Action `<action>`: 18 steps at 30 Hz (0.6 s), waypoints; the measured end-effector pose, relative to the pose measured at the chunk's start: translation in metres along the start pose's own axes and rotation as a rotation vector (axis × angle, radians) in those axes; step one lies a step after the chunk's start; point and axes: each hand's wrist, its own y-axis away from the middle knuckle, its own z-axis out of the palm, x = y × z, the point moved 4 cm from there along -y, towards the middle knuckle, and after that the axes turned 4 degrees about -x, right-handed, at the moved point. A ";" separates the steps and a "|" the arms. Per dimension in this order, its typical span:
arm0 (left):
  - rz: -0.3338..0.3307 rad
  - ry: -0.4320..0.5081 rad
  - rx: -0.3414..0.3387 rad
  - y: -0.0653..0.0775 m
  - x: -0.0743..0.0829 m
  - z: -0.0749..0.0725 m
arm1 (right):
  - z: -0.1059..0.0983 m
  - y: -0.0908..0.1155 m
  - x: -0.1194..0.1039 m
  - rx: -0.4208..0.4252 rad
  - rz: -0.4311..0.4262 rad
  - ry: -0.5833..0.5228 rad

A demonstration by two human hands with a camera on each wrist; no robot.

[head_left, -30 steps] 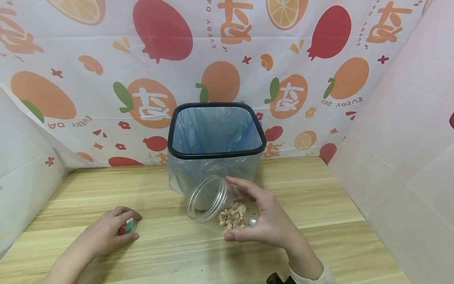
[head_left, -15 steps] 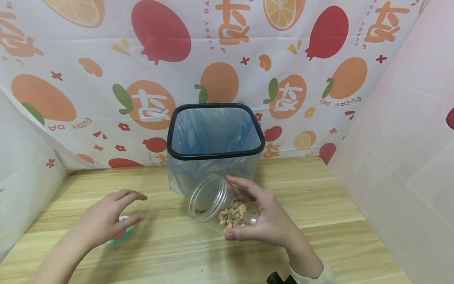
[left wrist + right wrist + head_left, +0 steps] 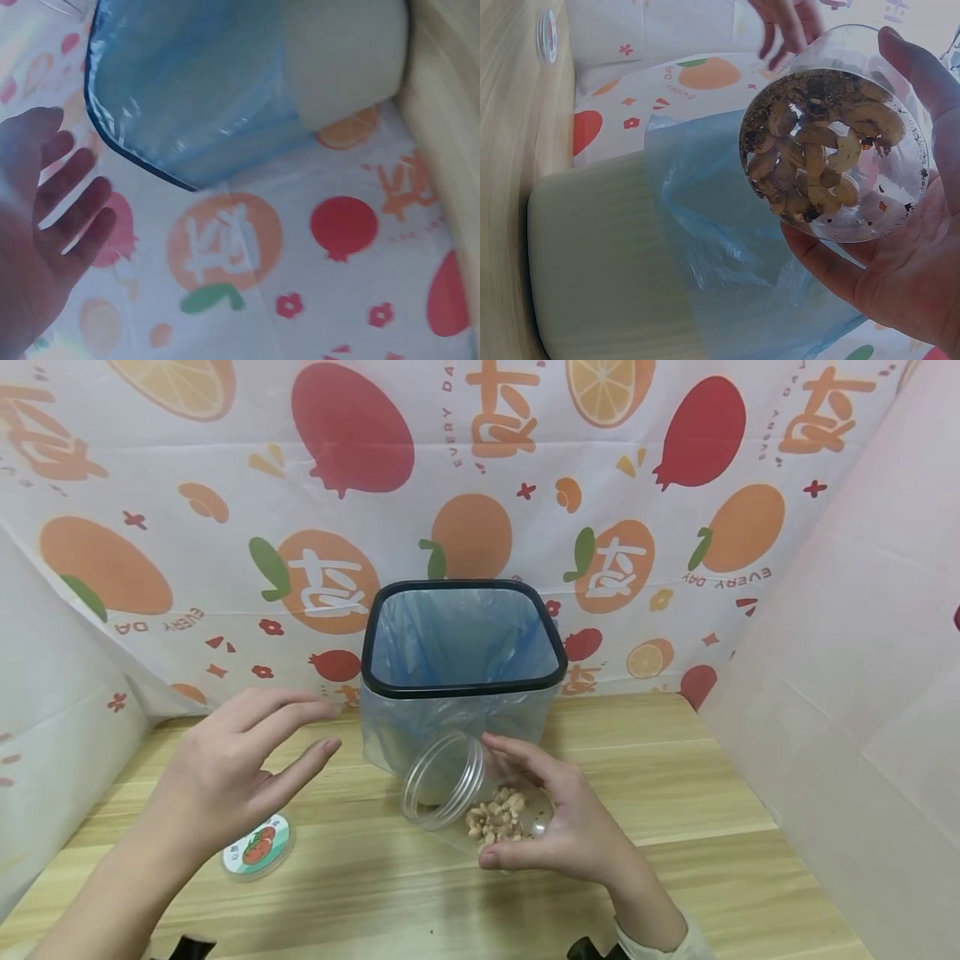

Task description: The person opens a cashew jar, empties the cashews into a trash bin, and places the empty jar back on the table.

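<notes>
Head view, at the left: a round lid [image 3: 257, 845] lies flat toward the left edge of the table [image 3: 360, 902], and we judge that the left hand [image 3: 228, 764] or its forearm could knock it aside by dropping too low. Further right, a lined bin [image 3: 465, 691] stands at the middle of the back edge; a bump from the jar [image 3: 478, 781] just in front might shift it. That uncapped jar tilts with its mouth to the left, so we think the nuts [image 3: 497, 817] could roll out if the tilt steepens or the grip slackens. Dark crumbs [image 3: 817, 84], which the right wrist view shows us inside, might spill too.

We see the left hand in the air beyond the lid, thumb and fingers spread apart, holding nothing. We see the right hand [image 3: 573, 822] clamped round the jar, its thumb on the near side. Whether the jar touches the table, we cannot tell.
</notes>
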 end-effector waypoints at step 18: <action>0.109 0.006 -0.154 -0.033 0.011 0.019 | 0.001 0.001 -0.001 0.002 -0.008 0.026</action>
